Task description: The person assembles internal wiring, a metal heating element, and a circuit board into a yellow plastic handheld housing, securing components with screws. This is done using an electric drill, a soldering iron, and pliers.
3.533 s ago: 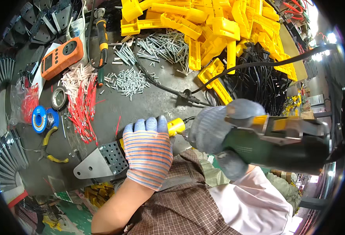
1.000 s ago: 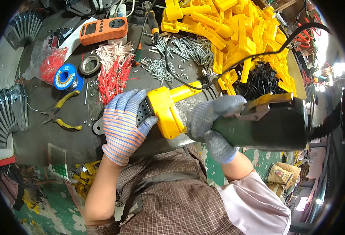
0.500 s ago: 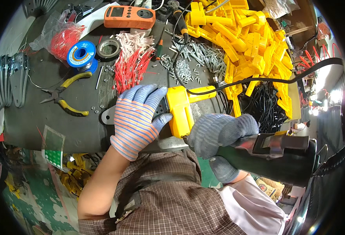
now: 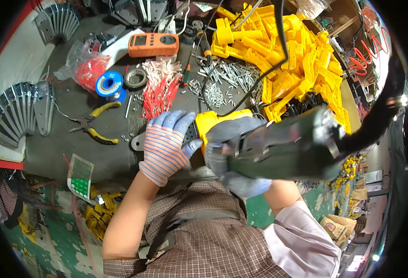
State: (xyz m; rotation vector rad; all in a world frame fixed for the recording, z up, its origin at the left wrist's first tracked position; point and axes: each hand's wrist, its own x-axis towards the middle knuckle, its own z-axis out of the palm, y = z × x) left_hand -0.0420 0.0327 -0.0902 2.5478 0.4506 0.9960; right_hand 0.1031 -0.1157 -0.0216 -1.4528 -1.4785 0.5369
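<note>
My left hand point(image 4: 166, 144), in a striped glove, is closed round a flat dark grey metal piece point(image 4: 138, 142) and presses it to the bench. The piece's rounded end with a hole sticks out left of the glove. Its other end meets a yellow plastic handle-like part point(image 4: 205, 121), beside my left fingertips. In a grey glove, my right hand point(image 4: 227, 132) grips a dark green power screwdriver point(image 4: 282, 150), blurred by motion, with a thick black cord at its back end. It lies across the yellow part and hides much of it; the tool's tip is out of sight.
Yellow plastic parts point(image 4: 282, 51) pile up at the back right, near loose screws point(image 4: 215, 95). Red wires point(image 4: 160, 95), a solder spool point(image 4: 109, 85), pliers point(image 4: 93, 123), a tape roll point(image 4: 135, 78) and an orange multimeter point(image 4: 153, 45) lie behind and left. Metal plates point(image 4: 16, 113) fan out far left.
My right hand and the power screwdriver have moved left and up, over the yellow part. My left hand keeps its hold on the metal piece. The whole view has shifted slightly.
</note>
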